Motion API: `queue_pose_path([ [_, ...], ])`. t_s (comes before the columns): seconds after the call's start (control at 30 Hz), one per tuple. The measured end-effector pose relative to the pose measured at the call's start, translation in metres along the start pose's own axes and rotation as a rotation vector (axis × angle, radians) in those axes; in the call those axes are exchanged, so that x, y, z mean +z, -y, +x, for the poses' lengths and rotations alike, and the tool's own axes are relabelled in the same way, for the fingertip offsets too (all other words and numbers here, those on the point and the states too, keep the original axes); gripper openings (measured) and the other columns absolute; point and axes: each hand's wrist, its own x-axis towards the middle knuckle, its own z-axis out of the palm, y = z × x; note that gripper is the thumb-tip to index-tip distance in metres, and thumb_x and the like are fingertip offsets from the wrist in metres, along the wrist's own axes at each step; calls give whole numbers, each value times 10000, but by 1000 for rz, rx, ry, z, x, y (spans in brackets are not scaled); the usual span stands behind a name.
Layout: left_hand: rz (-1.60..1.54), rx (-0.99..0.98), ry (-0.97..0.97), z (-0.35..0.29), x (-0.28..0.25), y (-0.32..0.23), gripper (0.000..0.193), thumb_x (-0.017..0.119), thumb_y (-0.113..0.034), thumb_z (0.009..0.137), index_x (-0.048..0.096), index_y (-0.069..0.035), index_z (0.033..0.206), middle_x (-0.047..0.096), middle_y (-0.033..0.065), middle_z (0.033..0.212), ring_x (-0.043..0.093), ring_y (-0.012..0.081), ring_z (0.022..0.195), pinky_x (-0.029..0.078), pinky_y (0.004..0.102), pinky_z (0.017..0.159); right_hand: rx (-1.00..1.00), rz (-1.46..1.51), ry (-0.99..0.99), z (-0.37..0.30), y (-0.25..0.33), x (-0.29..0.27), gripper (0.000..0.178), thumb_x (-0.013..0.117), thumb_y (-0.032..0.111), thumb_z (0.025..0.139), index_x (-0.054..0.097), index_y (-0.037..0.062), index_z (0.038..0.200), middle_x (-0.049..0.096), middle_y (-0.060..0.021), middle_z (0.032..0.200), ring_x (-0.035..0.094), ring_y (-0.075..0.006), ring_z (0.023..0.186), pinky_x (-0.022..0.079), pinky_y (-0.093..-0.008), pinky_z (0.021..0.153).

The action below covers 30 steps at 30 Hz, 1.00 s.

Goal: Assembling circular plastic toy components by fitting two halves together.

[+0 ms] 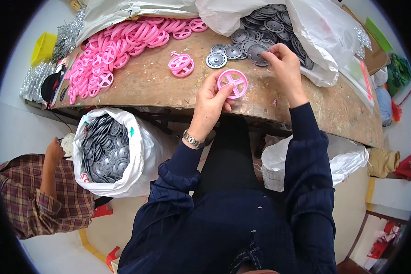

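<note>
Pink and spoked, the wheel (234, 83) is being held above the worktop (260, 98), the left grip (211, 97) pinching its lower-left rim; the right grip (285, 65) is pinching a grey disc (257, 54) by its right edge.

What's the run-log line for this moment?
Left hand: holds pink spoked ring; Right hand: holds grey disc by edge; Table: pink ring pile, grey disc pile

- A worn brown tabletop (331, 107), speckled with colour, stretched across the upper part.
- Below lay a pale beige floor (123, 221) with a yellow stripe (90, 243).
- A pale wall (10, 82) stood far left.
- Light was bright.
</note>
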Motion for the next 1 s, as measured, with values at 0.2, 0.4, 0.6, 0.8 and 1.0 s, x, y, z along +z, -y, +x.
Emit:
queue_pose_path([
  [0.2,-119,-79,48,-4,-2,0,385,593,-104,978,483,-6,1333,658,60,979,639,89,692,521,190,549,271,514,197,-51,32,-30,127,702,203,911,608,121,934,596,67,779,538,-14,669,372,-159,585],
  [0.4,-201,-102,97,-19,24,-8,353,583,-99,982,498,-12,1313,668,66,1004,659,103,744,543,205,595,278,556,241,-90,29,-31,130,676,198,936,602,92,920,586,57,833,531,-33,723,395,-193,619],
  [0.6,352,285,36,-27,23,-2,239,638,-5,897,619,-30,1133,667,90,1002,649,181,766,540,289,626,582,1104,249,-117,23,-43,153,647,227,959,635,79,998,660,1,923,619,-93,832,504,-251,691],
  [0.8,900,924,123,-27,24,-2,301,668,87,775,665,-42,1047,648,120,1036,649,282,889,535,332,728,666,1232,349,-137,26,-45,150,615,225,977,610,97,1054,671,-21,997,658,-140,894,556,-317,781],
  [1.0,482,459,122,-43,43,3,482,606,95,823,523,-48,1276,602,139,1147,655,246,895,564,315,708,550,1104,290,-142,18,-41,125,619,190,977,573,86,1031,655,-38,1018,655,-126,897,552,-284,789],
])
